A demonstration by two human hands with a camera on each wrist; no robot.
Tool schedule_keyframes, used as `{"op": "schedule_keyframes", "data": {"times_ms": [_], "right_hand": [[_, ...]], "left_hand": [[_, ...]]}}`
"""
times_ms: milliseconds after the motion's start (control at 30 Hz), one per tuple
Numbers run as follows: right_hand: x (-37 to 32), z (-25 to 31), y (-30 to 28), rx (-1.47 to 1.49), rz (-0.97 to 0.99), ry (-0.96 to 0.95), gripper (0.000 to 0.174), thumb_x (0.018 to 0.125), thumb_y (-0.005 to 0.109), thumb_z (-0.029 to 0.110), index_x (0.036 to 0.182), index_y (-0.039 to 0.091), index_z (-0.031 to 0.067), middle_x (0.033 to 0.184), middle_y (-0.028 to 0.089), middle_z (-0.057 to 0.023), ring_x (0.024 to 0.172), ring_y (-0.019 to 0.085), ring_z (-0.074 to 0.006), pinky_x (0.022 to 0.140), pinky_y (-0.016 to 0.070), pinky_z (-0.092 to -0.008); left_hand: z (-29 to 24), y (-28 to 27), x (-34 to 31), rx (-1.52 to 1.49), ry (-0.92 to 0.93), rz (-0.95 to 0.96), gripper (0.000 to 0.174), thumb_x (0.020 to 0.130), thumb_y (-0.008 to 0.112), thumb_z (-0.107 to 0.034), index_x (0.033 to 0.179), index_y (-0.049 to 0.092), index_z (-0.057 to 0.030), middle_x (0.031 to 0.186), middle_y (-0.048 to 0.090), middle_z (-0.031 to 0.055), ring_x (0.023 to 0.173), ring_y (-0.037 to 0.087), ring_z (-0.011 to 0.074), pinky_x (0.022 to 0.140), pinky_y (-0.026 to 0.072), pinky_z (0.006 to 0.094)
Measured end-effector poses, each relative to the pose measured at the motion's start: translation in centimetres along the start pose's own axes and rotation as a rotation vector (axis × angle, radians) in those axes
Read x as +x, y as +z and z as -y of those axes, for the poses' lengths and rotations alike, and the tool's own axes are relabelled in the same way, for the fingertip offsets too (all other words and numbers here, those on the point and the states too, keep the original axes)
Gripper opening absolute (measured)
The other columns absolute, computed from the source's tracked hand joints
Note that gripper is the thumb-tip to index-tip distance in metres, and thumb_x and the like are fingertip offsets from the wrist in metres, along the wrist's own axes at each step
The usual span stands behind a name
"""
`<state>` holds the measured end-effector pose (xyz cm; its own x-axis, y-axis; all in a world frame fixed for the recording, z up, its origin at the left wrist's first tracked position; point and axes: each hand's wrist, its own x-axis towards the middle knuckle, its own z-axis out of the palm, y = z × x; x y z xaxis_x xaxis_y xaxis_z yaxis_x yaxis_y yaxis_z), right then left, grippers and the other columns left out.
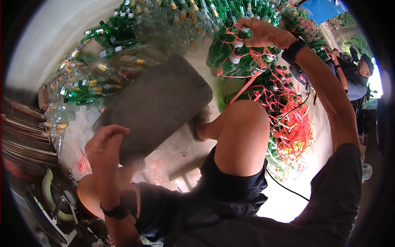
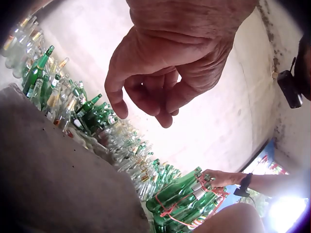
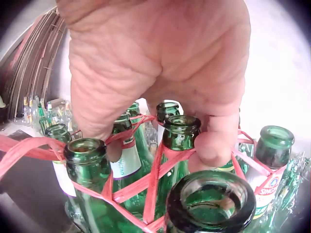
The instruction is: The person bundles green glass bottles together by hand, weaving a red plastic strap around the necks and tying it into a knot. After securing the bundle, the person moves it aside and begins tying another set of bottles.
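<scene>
In the head view, my right hand (image 1: 269, 33) grips the top of a bundle of green glass bottles (image 1: 218, 53) at the upper right. Pink plastic string (image 3: 153, 187) loops around the bottle necks, binding them. Seen from the right wrist, the fingers of that hand (image 3: 160, 58) reach down among the necks and press against them. A strand hangs from the bundle towards my raised knee. My left hand (image 1: 105, 144) is in the air beside a dark grey slab (image 1: 160, 103), fingers loosely curled and holding nothing. The left wrist view shows that hand (image 2: 165, 63) above the slab's level.
Upright bottles (image 1: 181, 24) crowd along the wall, and loose bottles (image 1: 82, 99) lie at left. Red string (image 1: 292, 131) lies tangled over more bottles by my knee. A black cable (image 1: 284, 187) runs past. Stacked boards (image 1: 24, 131) stand far left; another person (image 1: 356, 78) is at right.
</scene>
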<state>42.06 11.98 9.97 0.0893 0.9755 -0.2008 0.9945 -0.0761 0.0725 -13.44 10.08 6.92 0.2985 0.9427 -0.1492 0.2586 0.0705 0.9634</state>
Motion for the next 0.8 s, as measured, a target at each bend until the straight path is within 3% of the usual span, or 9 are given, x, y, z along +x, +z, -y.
{"op": "schedule_keyframes", "data": {"times_ms": [267,333,367,533,600,667,767,800], "right_hand": [[0.8,-2.0,5.2,0.050,0.006,0.018,0.068,0.082,0.083,0.036,0.142,0.052,0.0221,0.124,0.060,-0.0212,0.115,0.065,-0.0449,0.099,0.0544,-0.0510],[1.1,-2.0,6.6,0.078,0.037,0.037,0.075,0.077,0.080,0.019,0.146,0.051,0.0209,0.126,0.061,-0.0228,0.114,0.066,-0.0456,0.102,0.0550,-0.0490],[1.0,-2.1,7.3,0.126,0.017,0.016,0.073,0.077,0.079,0.018,0.145,0.052,0.0202,0.127,0.061,-0.0210,0.115,0.066,-0.0445,0.101,0.0553,-0.0487],[1.3,-1.5,10.0,0.187,0.017,-0.009,0.074,0.076,0.079,0.016,0.144,0.052,0.0180,0.126,0.060,-0.0188,0.113,0.066,-0.0423,0.098,0.0557,-0.0494],[1.2,-0.9,10.6,0.176,0.101,0.046,0.076,0.075,0.079,0.017,0.146,0.052,0.0174,0.126,0.058,-0.0191,0.109,0.067,-0.0436,0.096,0.0564,-0.0506],[1.4,-0.7,11.3,0.170,0.148,0.034,0.081,0.074,0.080,0.019,0.150,0.050,0.0183,0.127,0.056,-0.0191,0.105,0.068,-0.0469,0.092,0.0577,-0.0530],[1.6,-1.6,14.0,0.192,0.101,-0.039,0.083,0.072,0.081,0.019,0.149,0.050,0.0186,0.127,0.056,-0.0188,0.102,0.069,-0.0465,0.091,0.0583,-0.0532],[1.6,-1.5,14.2,0.199,0.100,-0.036,0.081,0.072,0.085,0.021,0.147,0.052,0.0228,0.127,0.056,-0.0181,0.104,0.069,-0.0464,0.091,0.0589,-0.0532]], "left_hand": [[-0.8,1.2,0.5,0.092,-0.030,0.021,0.015,0.094,0.065,0.006,0.104,0.076,0.0035,0.098,0.078,0.0078,0.092,0.072,0.0118,0.089,0.0539,0.0244],[-1.2,1.2,0.5,0.126,-0.069,0.028,0.014,0.094,0.065,0.006,0.104,0.076,0.0037,0.097,0.078,0.0081,0.092,0.072,0.0123,0.090,0.0542,0.0248],[-1.3,1.3,0.6,0.158,-0.102,0.030,0.014,0.095,0.065,0.006,0.103,0.075,0.0038,0.097,0.078,0.0085,0.092,0.072,0.0128,0.090,0.0545,0.0252],[-1.5,2.0,0.7,0.168,-0.147,0.018,0.014,0.095,0.064,0.006,0.102,0.075,0.0042,0.097,0.078,0.0090,0.092,0.072,0.0122,0.087,0.0540,0.0248],[-2.1,2.3,0.8,0.180,-0.165,0.013,0.014,0.094,0.064,0.006,0.102,0.075,0.0044,0.096,0.078,0.0090,0.092,0.072,0.0120,0.086,0.0538,0.0247],[-2.7,2.6,0.8,0.201,-0.254,0.018,0.014,0.093,0.063,0.007,0.101,0.075,0.0049,0.095,0.078,0.0086,0.090,0.071,0.0113,0.083,0.0529,0.0241],[-2.4,2.6,0.8,0.195,-0.233,0.033,0.014,0.093,0.062,0.007,0.100,0.075,0.0050,0.093,0.078,0.0084,0.087,0.071,0.0109,0.080,0.0520,0.0233],[-2.6,2.7,0.9,0.172,-0.275,0.027,0.014,0.093,0.062,0.007,0.100,0.075,0.0049,0.093,0.078,0.0086,0.087,0.071,0.0109,0.080,0.0518,0.0232]]}}
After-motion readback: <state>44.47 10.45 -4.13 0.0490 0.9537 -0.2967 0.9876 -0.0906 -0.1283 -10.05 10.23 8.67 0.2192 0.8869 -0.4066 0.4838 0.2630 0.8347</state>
